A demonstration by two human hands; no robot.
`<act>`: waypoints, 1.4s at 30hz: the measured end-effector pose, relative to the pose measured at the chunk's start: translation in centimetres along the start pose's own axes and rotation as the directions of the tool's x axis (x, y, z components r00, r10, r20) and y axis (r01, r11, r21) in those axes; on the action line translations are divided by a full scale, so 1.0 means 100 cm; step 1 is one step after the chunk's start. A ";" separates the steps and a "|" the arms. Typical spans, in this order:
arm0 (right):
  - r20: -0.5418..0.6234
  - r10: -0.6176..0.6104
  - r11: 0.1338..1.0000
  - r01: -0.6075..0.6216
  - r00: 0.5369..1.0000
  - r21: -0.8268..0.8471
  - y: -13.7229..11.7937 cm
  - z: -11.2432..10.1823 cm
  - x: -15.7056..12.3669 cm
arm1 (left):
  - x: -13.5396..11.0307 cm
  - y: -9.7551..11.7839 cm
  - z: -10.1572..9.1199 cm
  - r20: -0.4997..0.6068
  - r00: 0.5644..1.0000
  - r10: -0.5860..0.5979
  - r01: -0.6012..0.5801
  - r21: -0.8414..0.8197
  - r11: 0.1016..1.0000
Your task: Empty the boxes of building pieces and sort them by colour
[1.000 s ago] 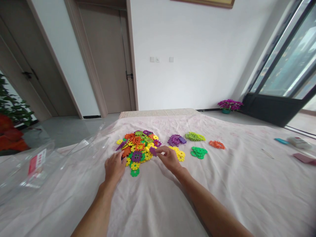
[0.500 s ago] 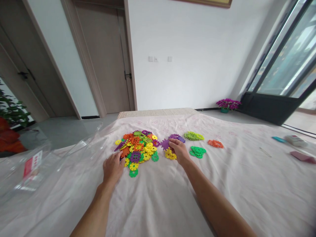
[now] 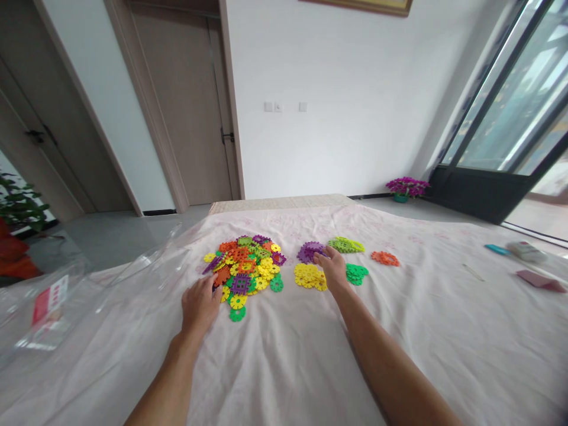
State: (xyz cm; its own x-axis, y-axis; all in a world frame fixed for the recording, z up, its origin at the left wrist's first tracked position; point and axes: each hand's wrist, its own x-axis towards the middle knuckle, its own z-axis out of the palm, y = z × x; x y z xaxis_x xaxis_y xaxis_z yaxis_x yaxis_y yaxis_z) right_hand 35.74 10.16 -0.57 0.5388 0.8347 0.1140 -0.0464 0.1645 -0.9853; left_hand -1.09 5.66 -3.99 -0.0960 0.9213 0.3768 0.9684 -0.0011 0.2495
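Observation:
My left hand [image 3: 200, 302] rests at the near left edge of a mixed pile of plastic interlocking pieces, its fingertips by an orange piece [image 3: 222, 274]; thumb and index finger are a little apart. Square and flower-shaped pieces make up this pile, among them a purple square piece [image 3: 241, 284]. My right hand [image 3: 332, 271] is over the near right side of a group of purple pieces [image 3: 307, 253], fingers slightly spread with nothing visibly gripped. Just below it lies a group of yellow flower pieces [image 3: 309, 276], partly behind the hand.
Green flower pieces [image 3: 356, 273], light green pieces [image 3: 341, 244] and orange pieces [image 3: 385, 258] lie in separate groups to the right. A clear plastic bag [image 3: 93, 296] spreads at the left. A pink item [image 3: 540, 280] and a blue item [image 3: 497, 249] lie far right on the cloth [image 3: 284, 367].
The purple square piece that my right hand held has been let go onto the purple group. My right hand has moved slightly right, uncovering more yellow pieces. My left hand stays by the pile.

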 end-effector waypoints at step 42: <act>-0.099 -0.202 0.272 -0.042 0.974 -0.961 -0.008 -0.094 0.026 | 0.001 -0.001 0.001 -0.001 1.000 0.022 -0.022 0.015 1.000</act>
State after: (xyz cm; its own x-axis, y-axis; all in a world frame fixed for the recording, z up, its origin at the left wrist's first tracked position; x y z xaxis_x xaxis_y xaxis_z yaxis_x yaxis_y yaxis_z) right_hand 45.12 7.23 -0.68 0.6178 0.7279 0.2973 0.7736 -0.4951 -0.3955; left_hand -1.21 5.81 -4.06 -0.0749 0.9209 0.3826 0.9737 -0.0153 0.2275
